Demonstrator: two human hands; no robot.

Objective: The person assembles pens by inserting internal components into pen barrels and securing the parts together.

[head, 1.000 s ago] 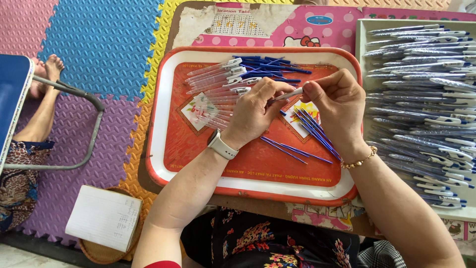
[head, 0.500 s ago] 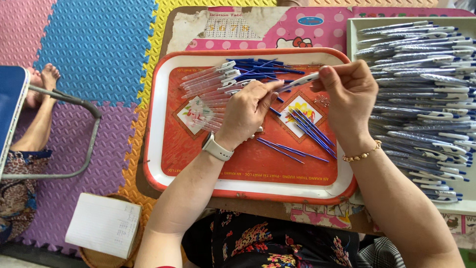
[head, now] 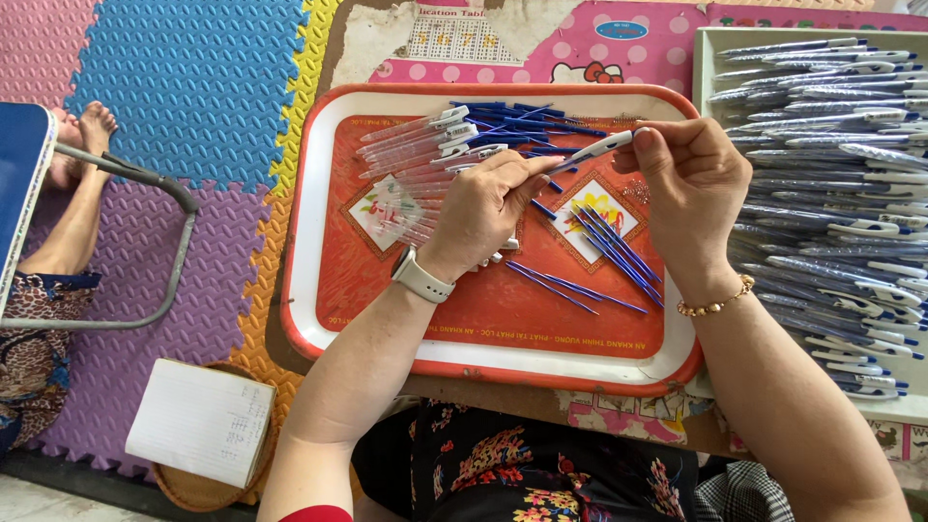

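Both my hands hold one clear ballpoint pen (head: pixel 592 151) with a white clip above an orange tray (head: pixel 348 280). My left hand (head: pixel 488 208), with a white watch on its wrist, pinches the pen's lower end. My right hand (head: pixel 691 179), with a gold bead bracelet, grips the clip end. On the tray lie clear pen barrels (head: pixel 416 145) at the top left, blue refills (head: pixel 522 121) at the top and more loose blue refills (head: pixel 614 246) under my hands.
A white tray full of finished pens (head: pixel 831 184) stands at the right. Foam puzzle mats (head: pixel 184 77) cover the floor. Another person's feet (head: pixel 82 135) and a metal chair frame (head: pixel 145 184) are at left. A notepad on a round stool (head: pixel 198 420) sits below.
My hands with the pen have risen a little toward the tray's upper part, and the pen is now stretched out between both hands.
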